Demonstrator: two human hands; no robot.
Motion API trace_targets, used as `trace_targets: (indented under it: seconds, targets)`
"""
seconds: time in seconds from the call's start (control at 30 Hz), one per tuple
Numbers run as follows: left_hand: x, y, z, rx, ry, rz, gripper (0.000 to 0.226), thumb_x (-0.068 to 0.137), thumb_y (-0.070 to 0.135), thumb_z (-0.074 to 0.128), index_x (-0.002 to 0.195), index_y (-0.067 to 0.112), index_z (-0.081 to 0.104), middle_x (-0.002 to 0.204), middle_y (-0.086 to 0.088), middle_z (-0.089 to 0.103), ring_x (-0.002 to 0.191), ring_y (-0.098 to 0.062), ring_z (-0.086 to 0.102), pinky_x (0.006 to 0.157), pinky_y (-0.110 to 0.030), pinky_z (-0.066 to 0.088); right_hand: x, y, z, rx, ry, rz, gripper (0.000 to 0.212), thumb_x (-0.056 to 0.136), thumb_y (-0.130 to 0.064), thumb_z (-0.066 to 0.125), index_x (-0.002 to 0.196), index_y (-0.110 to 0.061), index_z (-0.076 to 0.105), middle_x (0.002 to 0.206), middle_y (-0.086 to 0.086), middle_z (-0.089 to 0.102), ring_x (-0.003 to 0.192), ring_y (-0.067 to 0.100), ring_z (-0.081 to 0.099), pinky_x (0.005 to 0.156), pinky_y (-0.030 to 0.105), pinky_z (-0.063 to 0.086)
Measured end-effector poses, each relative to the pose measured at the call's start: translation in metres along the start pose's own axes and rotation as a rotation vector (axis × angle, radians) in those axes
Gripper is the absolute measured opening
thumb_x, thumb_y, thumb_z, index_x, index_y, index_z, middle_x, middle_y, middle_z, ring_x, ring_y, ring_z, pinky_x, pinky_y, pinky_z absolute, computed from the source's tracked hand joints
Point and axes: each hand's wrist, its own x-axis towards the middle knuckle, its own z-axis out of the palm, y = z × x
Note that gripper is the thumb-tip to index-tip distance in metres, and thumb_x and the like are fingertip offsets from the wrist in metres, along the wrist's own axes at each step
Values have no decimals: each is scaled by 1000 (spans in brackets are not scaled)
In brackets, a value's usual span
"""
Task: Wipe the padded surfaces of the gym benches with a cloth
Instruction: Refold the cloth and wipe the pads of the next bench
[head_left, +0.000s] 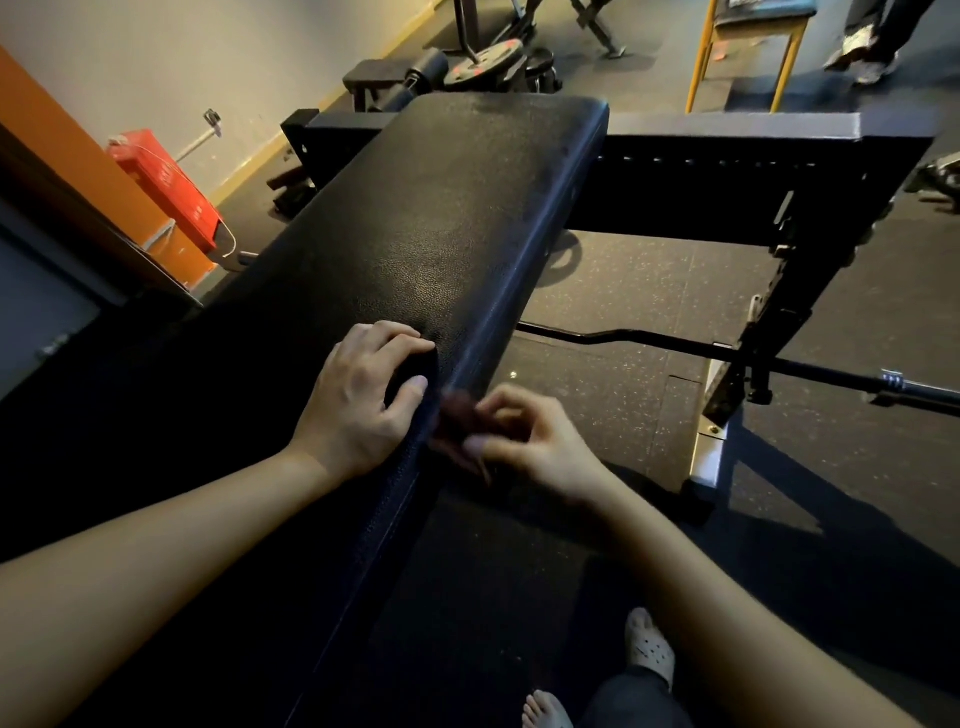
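Your left hand (363, 395) curls on the bench pad (457, 208), probably steadying, hold unclear; at its 4 o'clock, your right hand (530, 441) pinches a reddish cloth (457, 421).

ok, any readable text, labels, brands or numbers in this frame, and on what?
Nothing is legible.
red box: faint pale markings, too blurred to read.
weight plate: reddish marks, too small to read.
bench pad: no label visible.

Dim gym light; soft sheen on bench pad (441, 234); right hand (519, 436) and its reddish cloth (458, 415) motion-blurred (wide-angle edges bend).
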Motion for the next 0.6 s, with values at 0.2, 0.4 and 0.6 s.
trace_targets:
  seconds: [0.2,0.4,0.6]
  targets:
    - [-1,4,-1,16,-10,-4,40,91,37,53,122,16,68,126,4,59,122,-18,52,104,-43,42,26,-2,-32,89,513,62,16,89,-7,72,102,-10,63,100,11,70,94,30,71,77,44,62]
    - [0,2,-2,3,-20,-6,41,93,34,49,123,15,69,127,2,60,123,-19,52,105,-44,43,42,-14,19,27,635,43,21,92,-9,69,95,-26,58,97,-2,68,92,14,69,84,43,61]
    - [2,2,-4,12,-17,-21,35,93,25,53,122,16,70,125,3,62,119,-18,54,103,-44,45,0,-17,-22,4,109,177,24,85,-5,77,103,-18,68,101,4,73,92,17,73,79,31,61]
